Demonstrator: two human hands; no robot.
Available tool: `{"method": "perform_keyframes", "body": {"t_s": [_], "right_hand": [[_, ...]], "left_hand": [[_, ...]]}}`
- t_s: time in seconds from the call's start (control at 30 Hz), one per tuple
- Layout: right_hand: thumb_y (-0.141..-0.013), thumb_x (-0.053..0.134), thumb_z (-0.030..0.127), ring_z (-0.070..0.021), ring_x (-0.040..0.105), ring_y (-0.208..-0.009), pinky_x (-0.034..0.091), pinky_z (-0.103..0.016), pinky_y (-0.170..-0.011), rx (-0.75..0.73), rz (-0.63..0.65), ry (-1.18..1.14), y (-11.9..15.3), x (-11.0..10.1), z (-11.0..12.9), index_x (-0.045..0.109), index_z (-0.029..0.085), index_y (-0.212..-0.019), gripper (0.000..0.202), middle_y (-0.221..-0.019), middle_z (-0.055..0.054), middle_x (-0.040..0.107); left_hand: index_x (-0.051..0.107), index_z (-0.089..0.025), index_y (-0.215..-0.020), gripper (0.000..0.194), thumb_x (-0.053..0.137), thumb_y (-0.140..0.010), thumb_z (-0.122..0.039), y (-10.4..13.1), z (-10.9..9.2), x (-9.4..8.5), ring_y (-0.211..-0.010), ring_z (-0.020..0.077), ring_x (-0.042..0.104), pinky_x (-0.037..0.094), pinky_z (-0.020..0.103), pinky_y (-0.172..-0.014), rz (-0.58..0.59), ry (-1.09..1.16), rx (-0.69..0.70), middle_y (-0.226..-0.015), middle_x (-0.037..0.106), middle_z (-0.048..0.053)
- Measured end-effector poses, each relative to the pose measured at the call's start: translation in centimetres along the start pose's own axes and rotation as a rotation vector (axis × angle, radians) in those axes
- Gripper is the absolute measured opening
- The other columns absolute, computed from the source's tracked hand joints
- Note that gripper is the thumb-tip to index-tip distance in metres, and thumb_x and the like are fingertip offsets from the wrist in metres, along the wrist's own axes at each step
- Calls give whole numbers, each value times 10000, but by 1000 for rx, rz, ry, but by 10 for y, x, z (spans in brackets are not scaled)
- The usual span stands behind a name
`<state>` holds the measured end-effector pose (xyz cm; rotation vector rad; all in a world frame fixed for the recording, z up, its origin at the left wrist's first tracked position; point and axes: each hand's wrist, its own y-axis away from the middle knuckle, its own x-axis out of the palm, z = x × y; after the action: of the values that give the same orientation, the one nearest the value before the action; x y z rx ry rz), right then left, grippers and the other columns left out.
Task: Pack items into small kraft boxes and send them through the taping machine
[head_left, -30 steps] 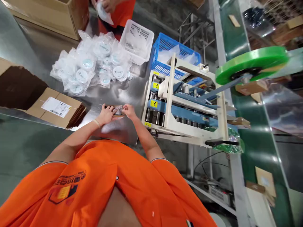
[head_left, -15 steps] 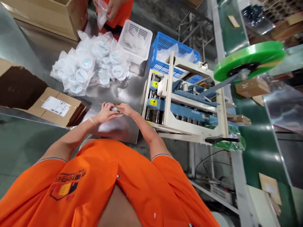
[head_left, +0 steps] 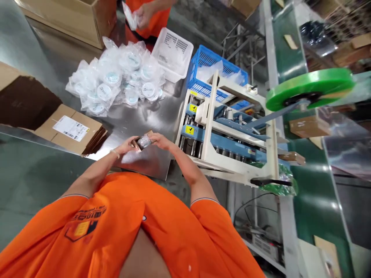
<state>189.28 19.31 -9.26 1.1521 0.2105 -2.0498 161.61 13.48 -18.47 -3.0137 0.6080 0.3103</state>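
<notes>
Between my two hands, over the near part of the steel table (head_left: 130,156), is a small open cardboard box (head_left: 136,146). Something wrapped in clear plastic (head_left: 145,141) shows inside it; its kind I cannot make out. My left hand (head_left: 127,145) grips the box's left end, and my right hand (head_left: 160,140) grips its right end. Farther back on the table lies a heap of clear plastic bags (head_left: 113,77) holding round, pale blue-and-white labelled items.
Flattened cardboard (head_left: 72,129) with a white label lies at the left, below a large carton (head_left: 69,19). A co-worker's hand (head_left: 145,15) holds a plastic bag beside a white basket (head_left: 173,52). Rightward stand a blue crate (head_left: 197,73), a taping machine (head_left: 228,135) and a green conveyor (head_left: 315,162).
The box has turned in my hands so that its open side and wrapped contents show more. My left hand has shifted to its left end. The co-worker's hand has moved, and the view has shifted slightly.
</notes>
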Motion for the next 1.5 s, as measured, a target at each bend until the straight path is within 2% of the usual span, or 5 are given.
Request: {"method": "perform_keyframes", "body": {"t_s": [0.4, 0.77, 1.0, 1.23, 1.5], "right_hand": [[-980, 678, 237, -310, 643, -1348, 480, -491, -1246, 12, -61, 20, 12, 20, -1, 852, 216, -1012, 178, -1359, -111, 768], [-965, 855, 372, -397, 370, -1712, 339, -596, -1403, -26, -164, 233, -13, 11, -9, 682, 163, -1535, 631, -1720, -215, 550], [-1120, 598, 481, -382, 353, -1725, 314, -649, -1409, 18, -208, 131, 7, 38, -21, 679, 136, -1557, 563, -1754, -236, 502], [-1064, 633, 586, -392, 324, -1726, 290, -652, -1406, 78, -379, -55, 9, 46, -39, 489, 129, -1710, 804, -1787, -253, 430], [-1062, 633, 353, -419, 488, -1592, 404, -668, -1311, 713, -690, -42, 51, 93, -74, 610, 113, -1553, 547, -1675, -308, 541]], "left_hand": [[629, -156, -1544, 787, 784, -894, -571, -13, 1, 42, -1201, 276, 730, 615, 470, -1072, -272, 117, -187, -1379, 756, 188], [552, -212, -1702, 882, 704, -871, -464, -20, -11, -23, -1428, 367, 674, 558, 507, -1162, 124, 42, -77, -1579, 692, 181], [361, 47, -1741, 1294, 843, -818, -721, -11, -52, 47, -1692, 651, 160, 179, 798, -1318, -159, -827, -149, -1765, 334, 422], [357, 60, -1721, 1096, 715, -954, -636, -13, -57, 62, -1548, 621, 432, 374, 709, -1227, -198, -936, -161, -1635, 482, 447], [404, 88, -1650, 1049, 748, -927, -588, -138, -77, 38, -1369, 576, 550, 447, 611, -1138, -15, -1024, -90, -1490, 558, 431]]}}
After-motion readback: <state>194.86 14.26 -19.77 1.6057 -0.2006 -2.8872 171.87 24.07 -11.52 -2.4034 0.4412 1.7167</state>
